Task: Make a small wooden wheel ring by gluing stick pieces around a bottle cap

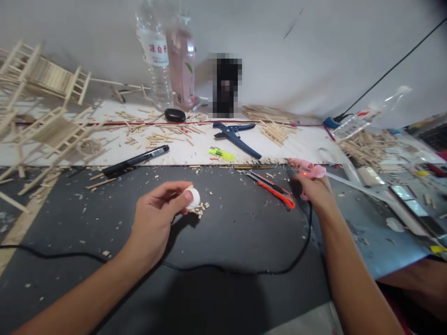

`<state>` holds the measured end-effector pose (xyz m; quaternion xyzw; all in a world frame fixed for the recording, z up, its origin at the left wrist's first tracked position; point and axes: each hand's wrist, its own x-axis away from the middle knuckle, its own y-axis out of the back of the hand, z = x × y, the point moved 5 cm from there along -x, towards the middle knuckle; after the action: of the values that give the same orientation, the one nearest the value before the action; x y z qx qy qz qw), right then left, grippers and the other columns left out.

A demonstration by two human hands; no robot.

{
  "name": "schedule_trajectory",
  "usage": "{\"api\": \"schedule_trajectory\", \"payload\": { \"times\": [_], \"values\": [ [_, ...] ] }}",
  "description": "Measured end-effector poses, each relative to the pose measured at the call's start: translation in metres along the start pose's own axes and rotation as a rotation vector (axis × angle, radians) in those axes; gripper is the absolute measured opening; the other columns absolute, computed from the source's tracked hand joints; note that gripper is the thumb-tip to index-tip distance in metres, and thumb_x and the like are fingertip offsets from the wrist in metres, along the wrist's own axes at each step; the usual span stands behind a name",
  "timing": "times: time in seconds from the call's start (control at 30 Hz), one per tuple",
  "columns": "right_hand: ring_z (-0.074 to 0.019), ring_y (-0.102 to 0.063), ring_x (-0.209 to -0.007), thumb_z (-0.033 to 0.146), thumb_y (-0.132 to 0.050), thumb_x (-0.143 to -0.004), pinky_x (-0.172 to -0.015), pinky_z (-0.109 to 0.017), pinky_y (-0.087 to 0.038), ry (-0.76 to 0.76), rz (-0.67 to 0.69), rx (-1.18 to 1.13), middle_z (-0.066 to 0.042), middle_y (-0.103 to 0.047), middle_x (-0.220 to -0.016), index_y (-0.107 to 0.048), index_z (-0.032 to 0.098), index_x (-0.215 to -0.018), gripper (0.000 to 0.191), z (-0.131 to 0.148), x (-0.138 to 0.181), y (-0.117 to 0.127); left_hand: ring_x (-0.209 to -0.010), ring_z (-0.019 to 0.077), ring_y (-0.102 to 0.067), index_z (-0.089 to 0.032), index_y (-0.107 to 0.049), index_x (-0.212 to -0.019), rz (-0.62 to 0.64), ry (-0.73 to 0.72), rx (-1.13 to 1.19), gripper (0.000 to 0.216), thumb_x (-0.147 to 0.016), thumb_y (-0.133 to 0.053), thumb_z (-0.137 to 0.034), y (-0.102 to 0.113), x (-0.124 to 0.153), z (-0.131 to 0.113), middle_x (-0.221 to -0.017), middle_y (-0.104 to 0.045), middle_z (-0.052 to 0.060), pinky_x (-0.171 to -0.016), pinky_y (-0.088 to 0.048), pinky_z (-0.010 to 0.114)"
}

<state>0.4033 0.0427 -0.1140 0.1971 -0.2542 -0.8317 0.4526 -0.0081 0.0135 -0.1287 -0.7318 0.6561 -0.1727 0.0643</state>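
Observation:
Between the thumb and fingers of my left hand (159, 211) is a small white round piece (193, 198), like a bottle cap, held above the dark mat (223, 237). Small wood chips (201, 210) lie just beyond it. My right hand (316, 190) is wrapped round a pink hot glue gun (314, 171) with a lit red light. A long translucent glue stick (352, 185) sticks out of its back, and a black cord (309, 223) runs from it across the mat. To the left of this hand rests an orange utility knife (275, 191).
Behind the mat lie a black marker (136, 160), a yellow-green lighter (222, 154), blue cutters (237, 138) and loose wooden sticks (164, 138). Small stick-built chairs (49, 79) stand at left. Two bottles (153, 60) are against the wall. A person's leg (412, 279) shows at lower right.

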Motion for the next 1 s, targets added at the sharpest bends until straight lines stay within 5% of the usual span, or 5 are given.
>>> {"api": "schedule_trajectory", "payload": {
  "times": [0.27, 0.47, 0.53, 0.7, 1.0],
  "values": [
    [-0.0203, -0.057, -0.084, 0.053, -0.085, -0.064, -0.077, -0.036, -0.050, -0.044, -0.152, -0.047, -0.001, -0.059, -0.091, -0.065, 0.019, -0.098, 0.052, -0.011, 0.047, 0.011, -0.063, 0.0072, -0.054, -0.022, -0.081, -0.084, -0.018, 0.021, 0.140, 0.018, -0.071, -0.092, -0.028, 0.002, -0.006, -0.009, -0.081, -0.067, 0.000, -0.057, -0.049, 0.019],
    [-0.0211, -0.050, -0.089, 0.052, -0.075, -0.082, -0.089, -0.039, -0.043, 0.147, -0.321, -0.062, 0.000, -0.049, -0.099, -0.055, 0.024, -0.109, 0.044, 0.039, 0.131, -0.004, -0.065, 0.0085, -0.056, -0.020, -0.079, -0.084, -0.017, 0.003, 0.143, 0.023, -0.067, -0.093, -0.027, 0.007, -0.018, -0.014, -0.083, -0.069, 0.000, -0.060, -0.050, 0.022],
    [-0.0220, -0.055, -0.093, 0.045, -0.076, -0.085, -0.089, -0.037, -0.045, 0.287, -0.189, -0.056, -0.002, -0.057, -0.100, -0.061, 0.025, -0.108, 0.034, 0.077, 0.142, -0.025, -0.065, 0.0083, -0.057, -0.021, -0.078, -0.085, -0.028, -0.005, 0.140, 0.023, -0.068, -0.092, -0.027, 0.009, -0.021, -0.012, -0.083, -0.070, -0.001, -0.061, -0.051, 0.023],
    [-0.0195, -0.069, -0.087, 0.018, -0.061, -0.098, -0.080, -0.032, -0.048, 0.677, 0.667, 0.203, -0.004, -0.077, -0.096, -0.076, 0.021, -0.105, 0.017, 0.149, 0.146, -0.110, -0.062, 0.0078, -0.057, -0.020, -0.079, -0.086, -0.013, -0.012, 0.094, 0.023, -0.069, -0.092, -0.028, 0.010, -0.021, -0.008, -0.080, -0.069, -0.001, -0.059, -0.049, 0.022],
    [-0.0242, -0.067, -0.099, 0.021, -0.061, -0.103, -0.094, -0.037, -0.050, 0.796, 0.757, 0.261, -0.010, -0.076, -0.104, -0.081, 0.016, -0.113, 0.022, 0.130, 0.147, -0.136, -0.062, 0.0078, -0.055, -0.021, -0.081, -0.087, 0.013, 0.000, 0.037, 0.018, -0.075, -0.091, -0.030, 0.010, -0.017, -0.006, -0.078, -0.069, -0.001, -0.059, -0.048, 0.019]
  ]
}}
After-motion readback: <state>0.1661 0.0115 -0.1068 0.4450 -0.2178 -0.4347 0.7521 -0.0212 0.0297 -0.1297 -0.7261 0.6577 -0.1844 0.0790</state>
